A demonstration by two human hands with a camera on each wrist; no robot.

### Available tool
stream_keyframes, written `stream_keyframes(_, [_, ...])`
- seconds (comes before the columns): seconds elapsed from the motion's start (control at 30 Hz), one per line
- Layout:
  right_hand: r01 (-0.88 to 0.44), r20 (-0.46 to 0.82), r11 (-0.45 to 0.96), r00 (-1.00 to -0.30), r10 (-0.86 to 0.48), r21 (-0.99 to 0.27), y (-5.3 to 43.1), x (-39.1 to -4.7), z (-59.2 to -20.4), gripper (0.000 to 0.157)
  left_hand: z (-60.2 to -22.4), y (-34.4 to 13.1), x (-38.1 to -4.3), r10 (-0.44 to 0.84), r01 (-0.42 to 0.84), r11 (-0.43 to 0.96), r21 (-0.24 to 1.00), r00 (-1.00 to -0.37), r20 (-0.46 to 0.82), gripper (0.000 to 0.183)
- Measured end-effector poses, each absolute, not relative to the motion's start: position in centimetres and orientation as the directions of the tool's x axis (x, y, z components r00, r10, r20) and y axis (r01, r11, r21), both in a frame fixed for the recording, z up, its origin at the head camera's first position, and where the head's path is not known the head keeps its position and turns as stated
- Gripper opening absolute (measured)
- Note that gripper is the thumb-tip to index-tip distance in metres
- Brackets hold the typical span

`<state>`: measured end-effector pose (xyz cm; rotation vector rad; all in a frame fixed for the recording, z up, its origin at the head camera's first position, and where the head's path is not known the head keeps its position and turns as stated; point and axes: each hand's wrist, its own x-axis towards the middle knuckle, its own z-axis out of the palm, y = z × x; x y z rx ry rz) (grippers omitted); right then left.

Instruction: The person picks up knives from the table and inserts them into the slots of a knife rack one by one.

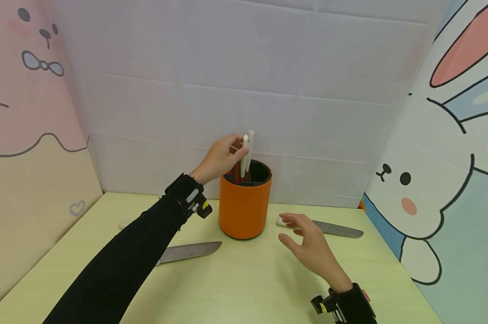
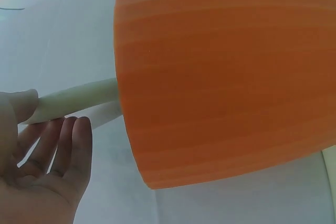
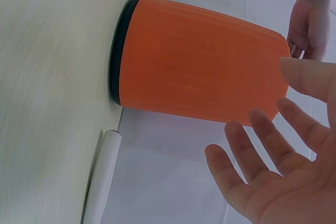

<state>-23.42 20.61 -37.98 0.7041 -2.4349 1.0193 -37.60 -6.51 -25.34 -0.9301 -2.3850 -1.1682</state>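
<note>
An orange cylindrical knife holder with a dark slotted top stands near the back wall. Above its rim, my left hand pinches the white handle of a knife between thumb and fingers; the blade is hidden in the holder. Right behind it rises a second white handle. My right hand hovers in front of the holder, to its right, fingers spread and holding nothing. Beyond that hand lies a knife with a broad grey blade, its white handle partly covered by the fingers in the head view.
On the left of the pale table lies another knife, its handle mostly hidden under my left sleeve. A white sheet wall closes off the back. Cartoon-printed panels flank both sides.
</note>
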Motion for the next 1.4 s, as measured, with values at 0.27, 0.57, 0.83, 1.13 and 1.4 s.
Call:
stream_keyframes(0.27, [-0.583,0.532,0.606,-0.796,-0.289,-0.541,20.5,-23.5,-38.0,0.048,-25.7,-6.9,-37.7,0.422,0.654,0.445,0.612,-0.755,0.502,0.039])
stream_keyframes(0.57, [-0.586,0.537,0.607,-0.792,-0.29,-0.537,20.7,-23.5,-38.0,0.049,-25.9,-7.3,-37.6,0.429,0.639,0.472,0.608,-0.769,0.474,0.048])
stream_keyframes(0.83, [-0.588,0.54,0.604,-0.79,-0.289,-0.538,21.0,-23.5,-38.0,0.048,-26.4,-8.2,-37.3,0.416,0.646,0.466,0.604,-0.763,0.495,0.048])
stream_keyframes(1.13, [-0.58,0.534,0.608,-0.796,-0.284,-0.542,21.2,-23.2,-37.6,0.047,-27.3,-10.2,-34.7,0.405,0.693,0.467,0.549,-0.72,0.564,0.05])
stream_keyframes(1.4, [-0.565,0.517,0.625,-0.808,-0.284,-0.539,21.7,-23.0,-37.5,0.048,-28.9,-13.2,-31.4,0.373,0.701,0.489,0.519,-0.706,0.602,0.046])
